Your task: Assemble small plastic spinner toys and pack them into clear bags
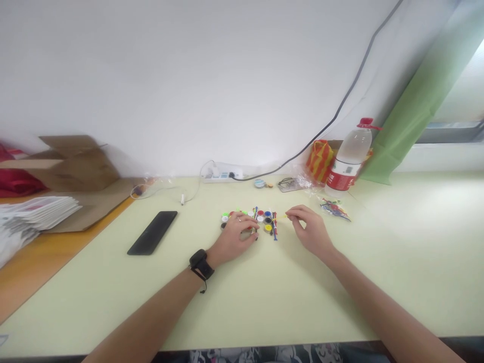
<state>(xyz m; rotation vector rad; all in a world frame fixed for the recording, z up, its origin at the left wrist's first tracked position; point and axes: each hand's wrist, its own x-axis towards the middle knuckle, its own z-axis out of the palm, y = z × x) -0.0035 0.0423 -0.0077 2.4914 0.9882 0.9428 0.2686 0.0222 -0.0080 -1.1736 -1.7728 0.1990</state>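
A low cluster of small round pieces (268, 228) in white, red, blue, black and yellow sits mid-table, with thin coloured sticks (275, 227) at its right end. Over its left part lies my left hand (238, 232), fingers curled and thumb against the near side; it hides much of the cluster. Between the thumb and fingertips of my right hand (308, 227) is a thin yellow strip (282, 217), which reaches left to the sticks. I cannot tell whether the strip is joined to them.
A black phone (153, 233) lies to the left. A power strip (223, 174) with cables runs along the wall. At the back right stand a large water bottle (350, 159) and a small plastic bag of coloured parts (335, 208). Cardboard (79, 161) is far left.
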